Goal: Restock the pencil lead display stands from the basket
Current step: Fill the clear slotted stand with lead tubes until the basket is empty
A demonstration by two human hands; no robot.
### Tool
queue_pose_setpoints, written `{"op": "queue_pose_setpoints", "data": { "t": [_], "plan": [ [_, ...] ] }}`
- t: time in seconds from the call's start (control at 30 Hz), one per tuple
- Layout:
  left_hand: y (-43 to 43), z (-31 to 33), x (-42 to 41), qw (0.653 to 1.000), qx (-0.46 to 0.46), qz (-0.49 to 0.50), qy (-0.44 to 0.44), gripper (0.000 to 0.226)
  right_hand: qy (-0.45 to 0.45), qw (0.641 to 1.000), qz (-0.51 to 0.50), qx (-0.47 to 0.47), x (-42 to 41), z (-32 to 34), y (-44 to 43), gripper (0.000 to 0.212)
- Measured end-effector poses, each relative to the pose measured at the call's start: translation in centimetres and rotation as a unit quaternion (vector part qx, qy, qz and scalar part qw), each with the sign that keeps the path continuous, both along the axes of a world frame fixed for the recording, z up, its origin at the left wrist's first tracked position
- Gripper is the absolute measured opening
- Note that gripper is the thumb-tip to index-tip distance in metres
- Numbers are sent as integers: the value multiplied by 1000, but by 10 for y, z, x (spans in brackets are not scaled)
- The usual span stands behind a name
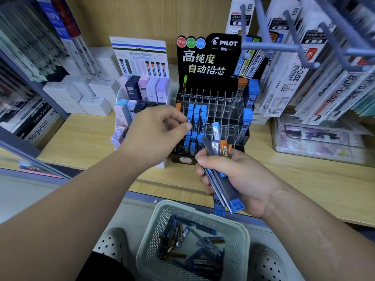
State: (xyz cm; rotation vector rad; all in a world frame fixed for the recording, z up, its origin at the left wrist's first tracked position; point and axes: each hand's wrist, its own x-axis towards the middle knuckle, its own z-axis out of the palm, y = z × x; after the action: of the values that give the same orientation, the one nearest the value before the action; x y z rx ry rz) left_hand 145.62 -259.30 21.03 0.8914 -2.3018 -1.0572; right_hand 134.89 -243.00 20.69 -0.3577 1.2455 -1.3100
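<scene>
Wooden shelf (294, 175), black slotted display stand (209, 82) half-stocked. Your right hand (245, 175) grips bundle of blue- and orange-capped lead cases (228, 192); left hand (154, 134) curled near slots, hold unclear. Next: match grade, slot upright.

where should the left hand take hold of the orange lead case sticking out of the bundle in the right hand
Pinch the orange lead case by its capped top end, coming from above. That end pokes up clear of the right hand, while the rest is wedged in the bundle of lead cases under the thumb and fingers.
</scene>
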Motion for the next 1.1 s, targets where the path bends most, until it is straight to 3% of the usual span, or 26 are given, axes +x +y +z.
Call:
{"op": "queue_pose_setpoints", "data": {
  "t": [0.07, 0.13, 0.23, 0.37, 0.53, 0.8, 0.93, 1.1],
  "plan": [
    [12, 6, -3, 985, 172, -12, 14, 17, -1, 1000, 8, -9, 1, 0, -1, 4],
    [22, 4, -5, 966, 257, -39, -18, 24, 3, 1000, 11, -11, 2, -1, -2, 5],
    [26, 2, -5, 938, 344, -47, 2, 24, 11, 1000, 14, -8, 3, -2, -4, 6],
    [25, 4, -4, 934, 352, -66, 7, 18, 13, 1000, 21, -6, 2, -4, -6, 10],
    [22, 7, -2, 919, 392, -30, 11, 17, 3, 1000, 2, 16, 4, -5, -8, 45],
    [20, 9, -2, 897, 436, 8, 63, 13, -41, 996, -75, 37, -1, -7, -9, 41],
    [21, 13, -3, 879, 459, 57, 112, 9, -87, 987, -131, 35, -4, -4, -10, 24],
    [21, 14, -3, 899, 407, 68, 144, 8, -60, 984, -159, 47, -10, -5, -9, 18]
  ]
}}
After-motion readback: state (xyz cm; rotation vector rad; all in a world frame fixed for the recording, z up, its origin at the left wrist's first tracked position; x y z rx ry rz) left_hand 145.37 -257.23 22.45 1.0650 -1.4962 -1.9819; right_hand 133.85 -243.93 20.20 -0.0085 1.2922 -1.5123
